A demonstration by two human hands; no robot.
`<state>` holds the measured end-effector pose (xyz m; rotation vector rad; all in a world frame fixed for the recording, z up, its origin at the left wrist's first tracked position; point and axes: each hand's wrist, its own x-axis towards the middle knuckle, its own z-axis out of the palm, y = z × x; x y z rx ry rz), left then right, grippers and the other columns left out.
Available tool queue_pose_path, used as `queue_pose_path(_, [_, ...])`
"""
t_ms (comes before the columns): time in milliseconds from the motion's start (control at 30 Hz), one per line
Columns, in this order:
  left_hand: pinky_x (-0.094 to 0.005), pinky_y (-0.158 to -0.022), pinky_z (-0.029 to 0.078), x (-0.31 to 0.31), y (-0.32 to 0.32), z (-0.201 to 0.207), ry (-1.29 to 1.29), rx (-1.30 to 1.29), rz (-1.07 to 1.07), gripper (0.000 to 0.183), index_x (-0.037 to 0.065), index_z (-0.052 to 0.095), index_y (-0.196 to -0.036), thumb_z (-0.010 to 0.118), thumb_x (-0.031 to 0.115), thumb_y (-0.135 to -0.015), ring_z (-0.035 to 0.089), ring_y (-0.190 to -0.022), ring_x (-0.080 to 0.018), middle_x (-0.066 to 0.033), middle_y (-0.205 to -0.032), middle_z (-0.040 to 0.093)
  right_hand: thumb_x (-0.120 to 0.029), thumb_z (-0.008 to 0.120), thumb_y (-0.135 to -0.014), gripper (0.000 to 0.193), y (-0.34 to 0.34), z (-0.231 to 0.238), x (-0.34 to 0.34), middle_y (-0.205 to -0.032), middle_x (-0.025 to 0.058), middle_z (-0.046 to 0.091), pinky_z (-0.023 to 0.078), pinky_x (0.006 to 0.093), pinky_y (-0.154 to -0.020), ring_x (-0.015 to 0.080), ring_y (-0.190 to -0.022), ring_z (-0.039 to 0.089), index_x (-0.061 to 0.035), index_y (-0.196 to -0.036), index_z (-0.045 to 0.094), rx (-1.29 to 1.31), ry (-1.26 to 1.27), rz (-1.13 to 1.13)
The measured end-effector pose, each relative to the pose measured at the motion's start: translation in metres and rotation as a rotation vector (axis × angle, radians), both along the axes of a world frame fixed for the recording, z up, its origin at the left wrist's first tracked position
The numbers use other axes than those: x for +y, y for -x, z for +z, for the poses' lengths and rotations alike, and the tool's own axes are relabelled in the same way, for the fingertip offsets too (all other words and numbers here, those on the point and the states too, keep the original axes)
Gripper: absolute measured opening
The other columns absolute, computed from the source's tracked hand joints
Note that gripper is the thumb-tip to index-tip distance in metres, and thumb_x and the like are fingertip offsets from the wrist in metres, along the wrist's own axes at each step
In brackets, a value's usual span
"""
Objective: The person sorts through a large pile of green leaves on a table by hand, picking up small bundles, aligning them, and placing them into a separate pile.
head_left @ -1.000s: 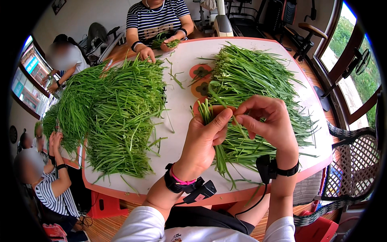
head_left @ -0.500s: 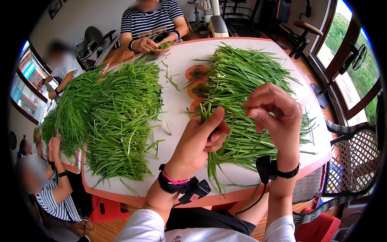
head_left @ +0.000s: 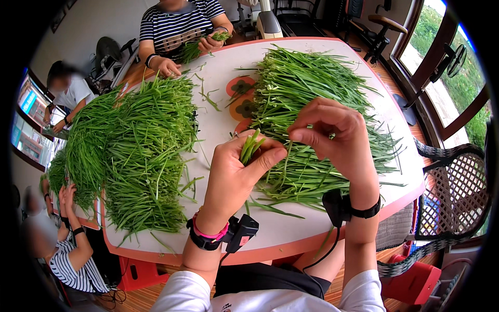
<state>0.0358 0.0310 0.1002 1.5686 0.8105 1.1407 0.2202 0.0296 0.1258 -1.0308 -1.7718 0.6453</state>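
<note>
A small bunch of garlic chives stands up out of my left hand, its cut stem ends showing above the closed fingers and thumb. Close beside it is my right hand, thumb and forefinger pinched together; whatever is between them is too small to make out. Under and behind my hands spreads a large heap of garlic chives, laid mostly crosswise. Another big heap of chives covers the left side of the white table.
Across the table a person in a striped shirt holds a bunch of chives. Two more people work at the left around a further pile. Loose stems lie mid-table. A woven chair stands at the right.
My left hand has turned and tilted the bunch upright; my right hand has moved left and closer to it. The person opposite has parted their hands, one now at the left heap.
</note>
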Motion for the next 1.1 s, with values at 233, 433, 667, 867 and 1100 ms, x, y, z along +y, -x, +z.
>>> queue_pose_path(233, [-0.0136, -0.045, 0.026, 0.01, 0.012, 0.002, 0.359, -0.584, 0.061, 0.015, 0.009, 0.055, -0.098, 0.05, 0.023, -0.093, 0.039, -0.06, -0.0015, -0.0079, -0.095, 0.061, -0.017, 0.067, -0.074, 0.009, -0.008, -0.036, 0.03, -0.074, 0.0075, 0.062, 0.047, 0.0372, -0.058, 0.0279, -0.066, 0.06, -0.0078, -0.074, 0.065, -0.509, -0.031, -0.319])
queue_pose_path(433, [-0.0153, -0.047, 0.023, 0.01, 0.038, 0.008, 0.265, -0.842, 0.16, 0.028, 0.005, 0.052, -0.102, 0.046, 0.031, -0.094, 0.032, -0.06, -0.0024, 0.0051, -0.068, 0.041, -0.014, 0.07, -0.069, 0.009, -0.013, -0.06, 0.042, -0.076, 0.0053, 0.063, 0.047, 0.0358, -0.06, 0.0246, -0.071, 0.061, -0.0096, -0.076, 0.066, -0.748, 0.105, -0.172])
queue_pose_path(667, [-0.0187, -0.056, 0.026, 0.002, 0.036, 0.019, 0.201, -0.67, 0.24, 0.031, 0.004, 0.054, -0.098, 0.049, 0.035, -0.093, 0.036, -0.065, -0.0029, 0.0065, -0.064, 0.038, -0.014, 0.071, -0.068, 0.012, -0.009, -0.068, 0.042, -0.078, 0.0062, 0.063, 0.047, 0.0369, -0.063, 0.0271, -0.075, 0.061, -0.0089, -0.078, 0.066, -0.805, 0.1, -0.129])
queue_pose_path(867, [-0.0194, -0.058, 0.03, 0.009, 0.023, 0.007, 0.123, -0.71, 0.149, 0.029, 0.006, 0.054, -0.093, 0.045, 0.034, -0.095, 0.035, -0.062, -0.0036, 0.005, -0.062, 0.036, -0.007, 0.068, -0.071, 0.009, -0.011, -0.052, 0.038, -0.078, 0.0073, 0.06, 0.045, 0.0315, -0.055, 0.021, -0.061, 0.056, -0.0063, -0.08, 0.063, -0.501, 0.013, -0.126])
queue_pose_path(1100, [-0.0173, -0.046, 0.019, -0.007, -0.001, 0.004, 0.377, -0.504, 0.023, 0.027, 0.002, 0.059, -0.103, 0.068, 0.017, -0.083, 0.028, -0.051, 0.0008, 0.01, -0.063, 0.041, -0.002, 0.062, -0.083, 0.013, 0.009, -0.007, 0.001, -0.079, -0.0027, 0.058, 0.037, 0.0175, -0.042, 0.0007, -0.05, 0.048, -0.0019, -0.095, 0.062, 0.294, 0.268, 0.144])
